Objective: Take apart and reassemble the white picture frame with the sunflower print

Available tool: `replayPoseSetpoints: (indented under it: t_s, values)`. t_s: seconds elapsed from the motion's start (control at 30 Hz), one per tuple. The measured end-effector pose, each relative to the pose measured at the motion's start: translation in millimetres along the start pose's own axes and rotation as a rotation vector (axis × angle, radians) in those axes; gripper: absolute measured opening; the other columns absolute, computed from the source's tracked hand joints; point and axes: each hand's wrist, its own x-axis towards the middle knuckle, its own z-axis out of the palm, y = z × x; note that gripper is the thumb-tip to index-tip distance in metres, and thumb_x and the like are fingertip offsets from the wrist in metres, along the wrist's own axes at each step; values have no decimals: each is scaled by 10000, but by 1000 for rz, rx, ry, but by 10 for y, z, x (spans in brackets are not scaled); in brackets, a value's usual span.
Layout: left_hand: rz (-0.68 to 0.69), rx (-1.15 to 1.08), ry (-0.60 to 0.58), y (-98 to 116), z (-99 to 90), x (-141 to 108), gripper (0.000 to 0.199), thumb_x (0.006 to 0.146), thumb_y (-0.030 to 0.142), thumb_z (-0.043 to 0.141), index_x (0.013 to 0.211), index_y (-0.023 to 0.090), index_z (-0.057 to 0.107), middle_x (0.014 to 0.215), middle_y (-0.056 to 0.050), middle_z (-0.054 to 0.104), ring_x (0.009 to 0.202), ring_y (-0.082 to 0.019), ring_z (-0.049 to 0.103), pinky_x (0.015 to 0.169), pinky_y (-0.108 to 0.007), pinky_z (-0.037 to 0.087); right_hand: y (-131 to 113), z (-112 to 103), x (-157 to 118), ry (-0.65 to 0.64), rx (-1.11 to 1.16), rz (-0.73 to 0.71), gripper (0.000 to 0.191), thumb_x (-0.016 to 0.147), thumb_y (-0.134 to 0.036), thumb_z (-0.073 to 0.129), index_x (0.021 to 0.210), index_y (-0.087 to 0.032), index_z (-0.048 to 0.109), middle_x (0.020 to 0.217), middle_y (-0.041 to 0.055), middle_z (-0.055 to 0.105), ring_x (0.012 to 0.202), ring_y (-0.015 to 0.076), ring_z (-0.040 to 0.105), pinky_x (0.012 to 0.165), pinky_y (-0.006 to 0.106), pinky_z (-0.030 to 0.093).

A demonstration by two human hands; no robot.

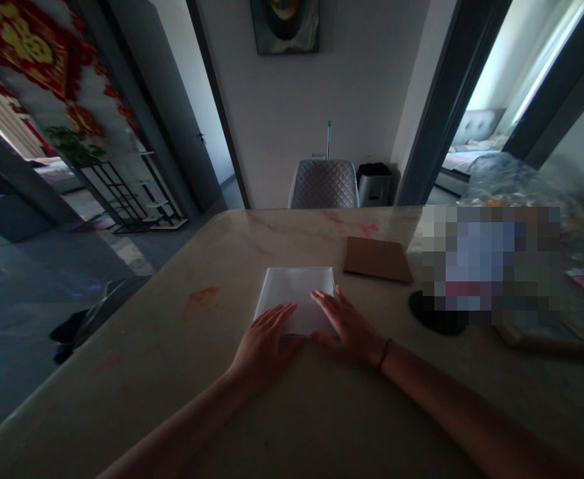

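A flat whitish square item (299, 283) lies on the marbled table in front of me, its far edge and corners showing. My left hand (267, 338) rests flat over its near left part, fingers stretched forward. Over the near right part lies my right hand (349, 327), fingers spread and the thumb pointing left, with a thin dark red band on the wrist. The two thumbs come close together at the item's near edge, which they partly hide. Just beyond to the right, a brown flat board (378, 259) lies on the table, touched by neither hand.
On the table's right side are a black round object (436, 313), a blurred-out object (486, 256) and crumpled clear plastic (511, 179). A quilted grey chair (324, 184) stands beyond the table's far edge (272, 213), beside a bin (374, 184).
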Motion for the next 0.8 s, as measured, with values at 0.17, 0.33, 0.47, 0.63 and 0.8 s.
replayPoseSetpoints:
  t_s: [0.17,0.33,0.47,0.63,0.8]
  values:
    - [58,18,-14,-18,10,4,438,817,434,478,1173,186,538,1231,-97,558,1145,-229,500,963,-415,403,-3,42,9,23,55,-27,632,838,-509,403,1331,-122,320,1305,179,458,1227,249,405,1068,489,215]
    - [67,8,-4,-52,24,-2,408,812,384,495,1167,191,546,1246,-100,545,1154,-231,491,962,-425,402,0,13,2,84,76,7,504,867,-438,376,1266,-133,411,1277,154,491,1222,224,407,1047,463,269]
    - [22,-19,80,-93,27,-7,436,824,366,478,1225,196,482,1330,-101,458,1224,-235,413,982,-441,377,13,-15,8,246,-26,107,402,868,-362,396,1190,-143,492,1243,134,520,1222,241,393,1050,480,246]
    - [-6,23,70,-99,21,-15,434,828,373,469,1233,213,469,1353,-100,428,1250,-246,377,1023,-500,293,51,-14,31,272,-122,241,400,864,-371,398,1159,-135,529,1099,123,617,1166,278,441,1027,499,255]
    - [35,81,-44,-75,20,-24,495,793,488,488,1224,244,484,1345,-94,440,1235,-261,397,1024,-549,247,146,47,42,307,-49,307,412,854,-383,400,1153,-128,526,1115,141,602,1098,265,500,966,452,351]
